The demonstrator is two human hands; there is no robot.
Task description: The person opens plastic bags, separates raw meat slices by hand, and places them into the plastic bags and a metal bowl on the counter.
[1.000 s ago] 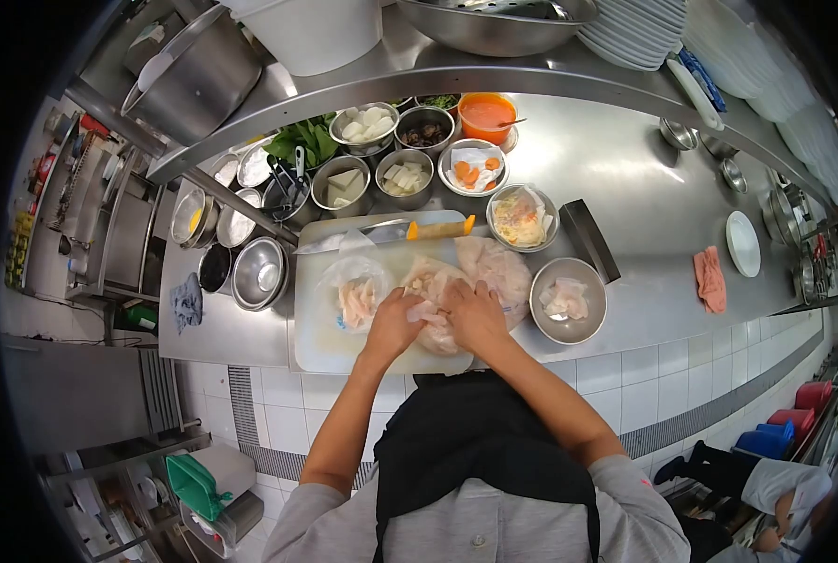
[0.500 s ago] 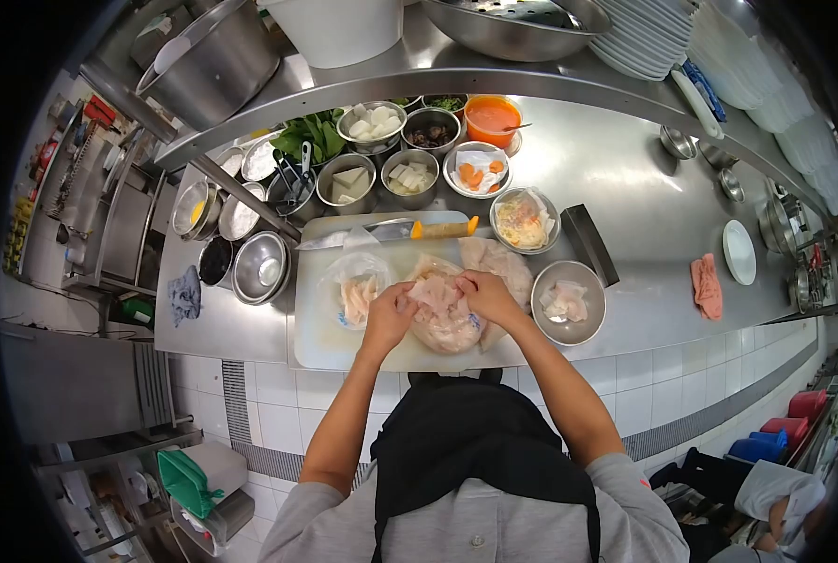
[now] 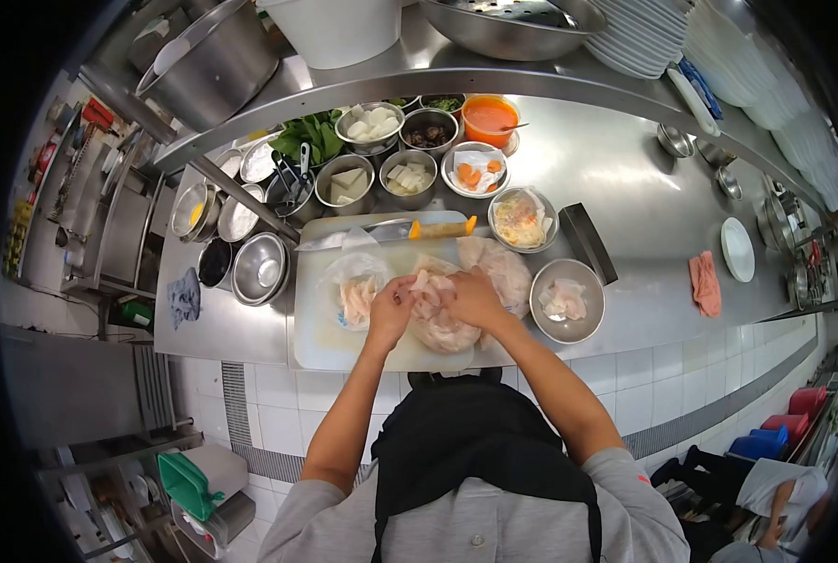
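Observation:
My left hand (image 3: pixel 392 308) is closed, its fingertips pinching pale pink raw meat (image 3: pixel 431 289) above an open clear plastic bag (image 3: pixel 445 333). From the other side my right hand (image 3: pixel 475 298) grips the same meat, its fingertips partly hidden. Just left of my left hand is another clear bag of meat strips (image 3: pixel 357 293). A further bag of pale meat (image 3: pixel 498 267) lies beyond my right hand. All three bags rest on a white cutting board (image 3: pixel 330 352) or at its edge. To the right, a steel bowl (image 3: pixel 576 328) holds some meat pieces.
Across the board's far edge lies a knife (image 3: pixel 372 233) beside a yellow-ended handle (image 3: pixel 442 228). Bowls of ingredients and a container of orange sauce (image 3: pixel 489 116) line the back. A metal shelf (image 3: pixel 344 92) overhangs them. A pink cloth (image 3: pixel 705 284) and white plate (image 3: pixel 738 251) lie right.
My right hand has moved slightly left and turned further over the meat. The piece stretched between both hands is now bunched together. My left hand has barely moved.

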